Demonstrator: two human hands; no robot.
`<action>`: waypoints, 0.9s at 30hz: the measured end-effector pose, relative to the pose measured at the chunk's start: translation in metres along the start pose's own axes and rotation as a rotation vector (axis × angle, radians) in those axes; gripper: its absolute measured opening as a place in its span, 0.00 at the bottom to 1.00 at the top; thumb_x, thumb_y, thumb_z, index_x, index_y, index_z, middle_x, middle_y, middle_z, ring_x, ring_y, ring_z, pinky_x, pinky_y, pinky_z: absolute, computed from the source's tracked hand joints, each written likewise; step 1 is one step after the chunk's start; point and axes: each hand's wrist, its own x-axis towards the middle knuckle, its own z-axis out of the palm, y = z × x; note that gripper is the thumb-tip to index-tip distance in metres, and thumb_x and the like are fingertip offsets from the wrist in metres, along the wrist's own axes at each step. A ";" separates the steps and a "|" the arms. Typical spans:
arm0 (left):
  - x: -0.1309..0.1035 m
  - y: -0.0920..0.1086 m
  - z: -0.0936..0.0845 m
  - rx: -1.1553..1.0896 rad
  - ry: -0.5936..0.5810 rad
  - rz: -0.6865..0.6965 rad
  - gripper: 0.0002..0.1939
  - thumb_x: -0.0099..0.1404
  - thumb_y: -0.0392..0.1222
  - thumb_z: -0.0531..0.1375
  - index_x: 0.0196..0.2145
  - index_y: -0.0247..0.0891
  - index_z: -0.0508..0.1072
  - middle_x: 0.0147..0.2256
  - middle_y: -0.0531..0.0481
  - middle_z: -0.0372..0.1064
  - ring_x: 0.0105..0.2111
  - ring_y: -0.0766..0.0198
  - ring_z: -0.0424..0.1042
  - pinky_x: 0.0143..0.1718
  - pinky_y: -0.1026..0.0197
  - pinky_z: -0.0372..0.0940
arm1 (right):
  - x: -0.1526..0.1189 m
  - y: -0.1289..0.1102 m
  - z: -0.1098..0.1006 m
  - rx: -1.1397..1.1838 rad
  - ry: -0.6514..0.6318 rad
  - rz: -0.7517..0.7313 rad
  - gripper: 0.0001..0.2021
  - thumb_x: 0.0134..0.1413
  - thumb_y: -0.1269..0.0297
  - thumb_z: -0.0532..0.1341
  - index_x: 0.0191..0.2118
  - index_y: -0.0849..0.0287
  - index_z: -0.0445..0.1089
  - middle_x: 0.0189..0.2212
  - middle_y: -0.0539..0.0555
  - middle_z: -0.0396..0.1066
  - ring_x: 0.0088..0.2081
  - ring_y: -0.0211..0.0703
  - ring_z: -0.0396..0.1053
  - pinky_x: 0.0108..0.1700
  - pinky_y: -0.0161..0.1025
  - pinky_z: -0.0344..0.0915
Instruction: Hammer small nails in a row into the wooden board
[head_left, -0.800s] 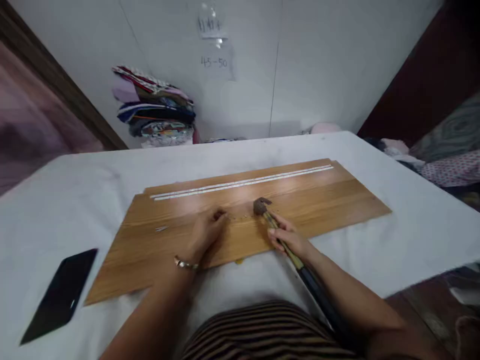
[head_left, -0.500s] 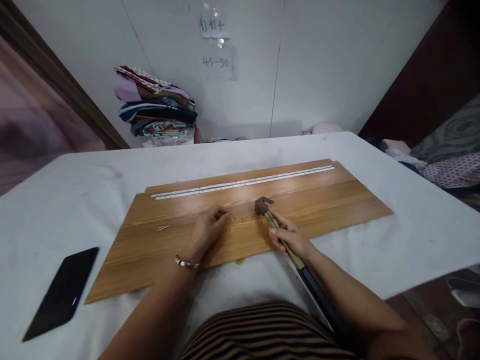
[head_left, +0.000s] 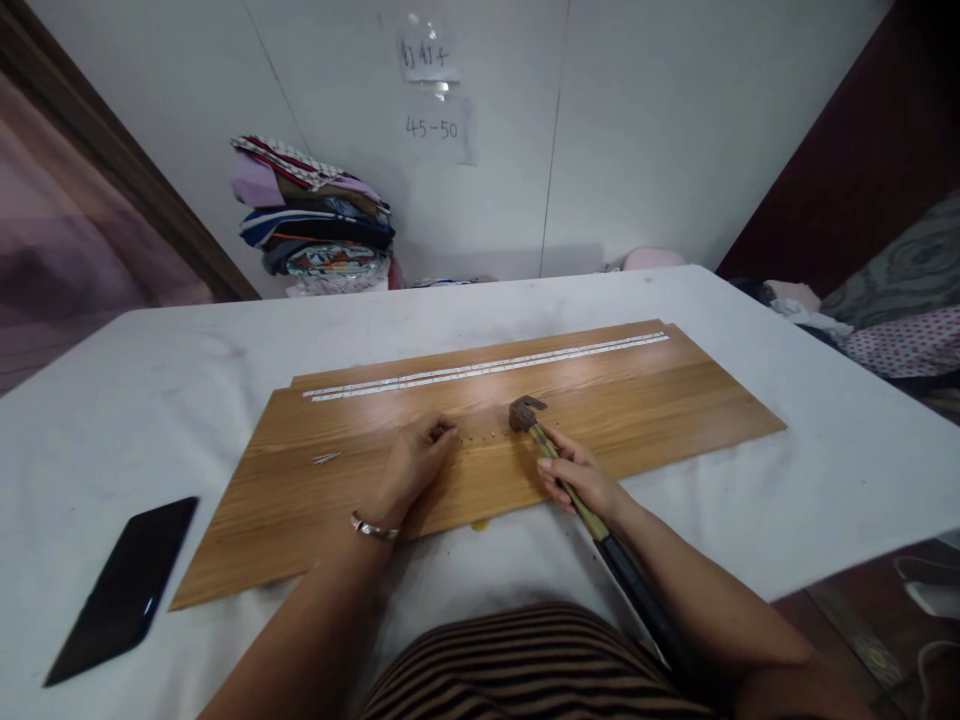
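Note:
A wood-grain board point(head_left: 645, 400) lies on the white-covered table, with two pale strips point(head_left: 480, 370) along its far side. My right hand point(head_left: 576, 470) is wrapped round the handle of a claw hammer point(head_left: 523, 412), whose rusty head is just above or on the board. Left of the hammer, my left hand point(head_left: 420, 450) is pinched low over the board; whatever is between the fingertips is too small to make out. Several tiny nail heads point(head_left: 493, 434) run in a row between the hand and the hammer head. Some loose nails point(head_left: 327, 458) lie on the board's left part.
A black phone point(head_left: 124, 585) lies on the white table point(head_left: 840, 440), left of the board. Folded clothes point(head_left: 315, 215) are stacked beyond the table's far edge, against the wall. More cloth point(head_left: 907, 340) is at the right.
Both hands and the hammer stay in nearly the same place. The whole view has shifted very slightly.

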 end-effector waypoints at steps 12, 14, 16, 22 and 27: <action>0.000 0.001 0.000 0.026 0.010 -0.003 0.08 0.59 0.44 0.56 0.30 0.38 0.73 0.26 0.53 0.71 0.27 0.65 0.69 0.30 0.64 0.63 | 0.000 -0.001 0.002 -0.008 0.008 -0.002 0.33 0.53 0.64 0.60 0.63 0.58 0.51 0.14 0.40 0.56 0.11 0.29 0.49 0.11 0.26 0.49; 0.000 0.001 0.000 0.021 0.009 -0.002 0.08 0.58 0.43 0.56 0.30 0.38 0.73 0.27 0.53 0.72 0.27 0.65 0.69 0.31 0.63 0.63 | 0.001 0.001 0.001 -0.010 0.008 -0.005 0.33 0.53 0.64 0.60 0.63 0.58 0.50 0.14 0.40 0.56 0.11 0.29 0.49 0.11 0.26 0.49; 0.000 0.001 0.000 0.015 -0.001 0.000 0.08 0.58 0.43 0.56 0.31 0.38 0.73 0.27 0.53 0.72 0.28 0.65 0.69 0.31 0.63 0.63 | 0.001 0.002 0.000 -0.006 0.006 -0.002 0.33 0.53 0.64 0.60 0.63 0.58 0.50 0.14 0.40 0.56 0.11 0.29 0.49 0.11 0.26 0.49; 0.000 0.003 -0.001 0.013 0.000 -0.003 0.09 0.59 0.44 0.56 0.30 0.38 0.72 0.26 0.53 0.71 0.27 0.65 0.68 0.30 0.63 0.63 | -0.002 -0.003 0.001 0.023 0.017 0.006 0.33 0.53 0.64 0.60 0.64 0.57 0.49 0.15 0.40 0.57 0.11 0.28 0.50 0.11 0.26 0.50; -0.001 0.005 -0.002 0.019 0.007 -0.001 0.09 0.59 0.45 0.56 0.31 0.38 0.72 0.27 0.53 0.72 0.28 0.64 0.69 0.31 0.62 0.63 | -0.001 -0.003 0.003 0.025 0.013 -0.009 0.32 0.53 0.64 0.60 0.63 0.58 0.51 0.14 0.40 0.55 0.10 0.28 0.49 0.10 0.26 0.50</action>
